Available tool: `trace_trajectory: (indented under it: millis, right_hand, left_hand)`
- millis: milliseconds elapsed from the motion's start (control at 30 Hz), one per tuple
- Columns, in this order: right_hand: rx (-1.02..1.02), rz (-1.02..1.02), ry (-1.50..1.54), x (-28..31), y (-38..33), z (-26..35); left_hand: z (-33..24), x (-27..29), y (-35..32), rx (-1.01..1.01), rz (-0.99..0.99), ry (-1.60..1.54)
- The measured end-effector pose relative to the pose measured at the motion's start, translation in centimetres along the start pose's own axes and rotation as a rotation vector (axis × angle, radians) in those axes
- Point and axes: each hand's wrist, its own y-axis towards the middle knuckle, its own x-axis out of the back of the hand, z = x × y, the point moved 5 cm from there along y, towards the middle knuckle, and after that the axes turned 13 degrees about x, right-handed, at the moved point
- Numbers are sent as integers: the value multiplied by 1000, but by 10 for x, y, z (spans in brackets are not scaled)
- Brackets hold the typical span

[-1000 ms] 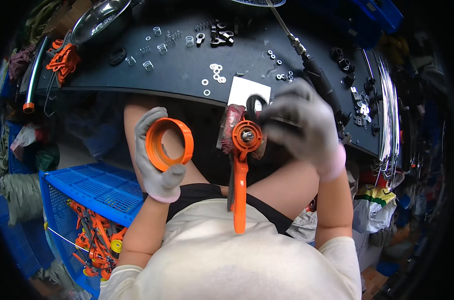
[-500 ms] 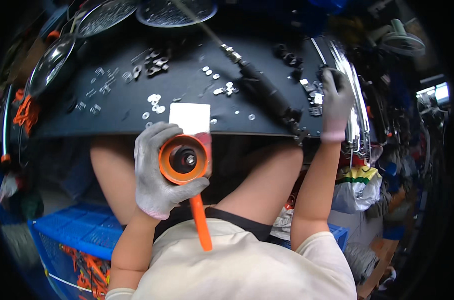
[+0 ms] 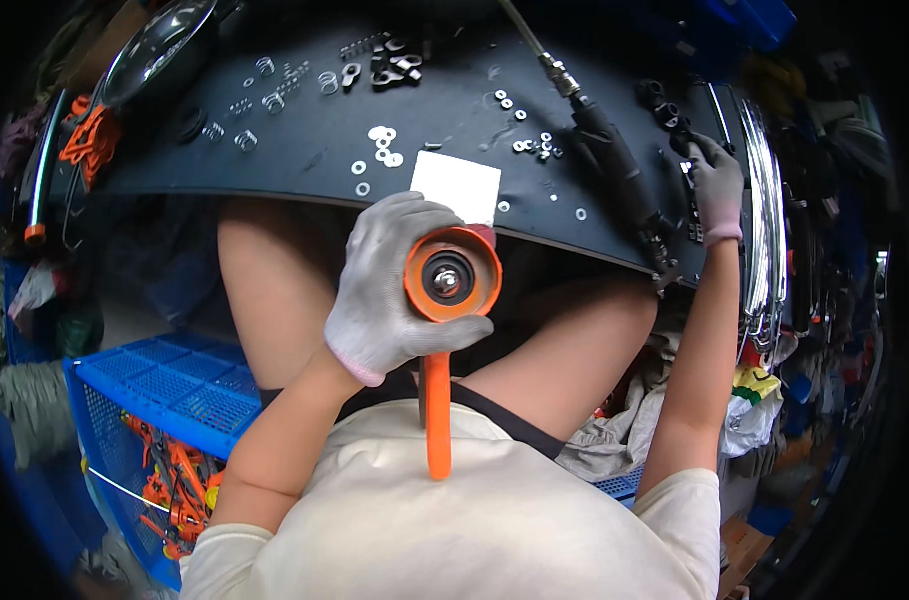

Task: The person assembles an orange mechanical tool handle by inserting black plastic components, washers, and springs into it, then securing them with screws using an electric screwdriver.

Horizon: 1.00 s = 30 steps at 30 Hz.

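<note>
My gloved left hand (image 3: 379, 290) is wrapped around an orange caulking gun body (image 3: 412, 270), a round cup with its open mouth facing up. Inside the cup sit a black disc and a silver nut (image 3: 447, 281). An orange handle (image 3: 438, 420) hangs below it toward my shirt. My gloved right hand (image 3: 716, 185) is stretched out to the table's right side. Its curled fingertips close at a small black part (image 3: 680, 140), at the near end of a row of black round parts (image 3: 656, 98). The fingers partly hide this part.
A black power screwdriver (image 3: 614, 155) hangs over the dark table (image 3: 304, 125). Washers (image 3: 384, 145), springs (image 3: 272, 102) and small metal pieces (image 3: 394, 68) lie loose near a white pad (image 3: 456, 186). Hooked metal rods (image 3: 762, 200) line the right edge. A blue crate (image 3: 164, 375) holds orange parts.
The view has shifted, so the table appears further left and up. My right hand has come to the black parts. My left hand keeps hold of the caulking gun body, whose mouth now faces more directly up.
</note>
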Motion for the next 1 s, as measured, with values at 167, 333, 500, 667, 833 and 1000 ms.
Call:
trace_trajectory:
  millis: [167,333,500,667,833,1000]
  right_hand:
    - [-44,-106,846,8,-41,128]
    - [7,243,1103,-17,-99,212]
    - [189,146,983,-23,-118,239]
    - [980,13,155,-13,-128,279]
    - [1038,-7,101,-18,-125,278]
    - [1009,183,207,-20,-119,281]
  left_hand:
    - [4,2,-6,-12,-29,12]
    - [8,0,-6,-56,-9,-22]
    - [14,-5,-8,-73,-21,-60]
    - [15,-4,-8,-87,-78,-80]
    - [14,-4,-9,-4,-7,-72]
    - [8,1,-8,-16,13,-52]
